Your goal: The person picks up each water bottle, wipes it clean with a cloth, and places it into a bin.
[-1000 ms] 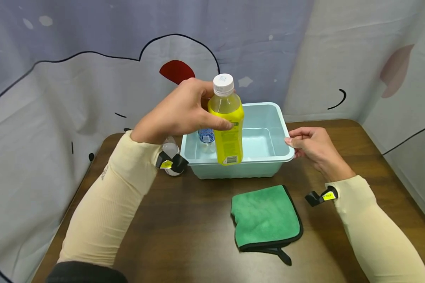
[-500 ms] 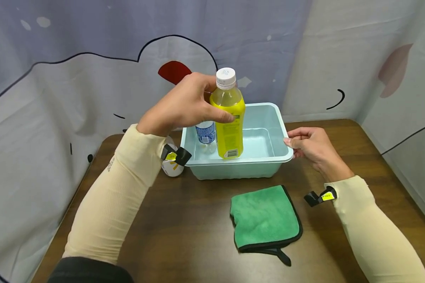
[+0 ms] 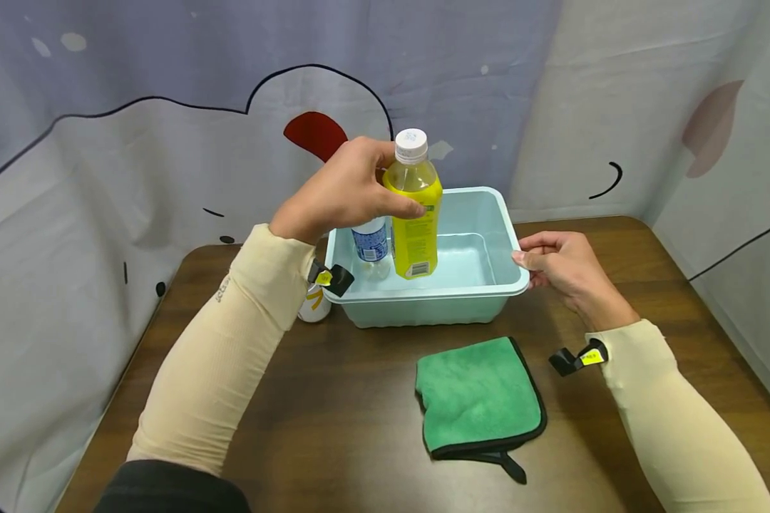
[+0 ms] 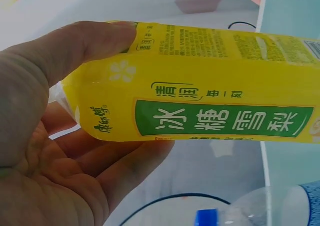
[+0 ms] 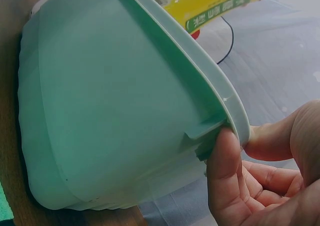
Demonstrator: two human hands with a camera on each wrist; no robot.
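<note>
My left hand (image 3: pixel 353 187) grips a yellow-labelled drink bottle (image 3: pixel 416 239) with a white cap, thumb on the near side and fingers behind it. The bottle is upright, over the left half of a pale green plastic basin (image 3: pixel 429 311). In the left wrist view its label (image 4: pixel 225 118) carries white characters on a green band. Inside the basin, just left of it, stands a clear bottle with a blue label (image 3: pixel 371 244), its top covered by my left hand in the head view. My right hand (image 3: pixel 567 274) pinches the basin's right rim (image 5: pixel 235 108) between thumb and fingers.
A folded green cloth (image 3: pixel 479 395) with black edging lies on the wooden table (image 3: pixel 334 413) in front of the basin. A white can-like container (image 3: pixel 314 305) stands at the basin's left, partly behind my left wrist. A patterned curtain (image 3: pixel 231 157) hangs behind the table.
My left hand has carried the yellow-labelled bottle slightly right and farther back, over the basin; in the last half second it dipped a little. My right hand stays on the rim.
</note>
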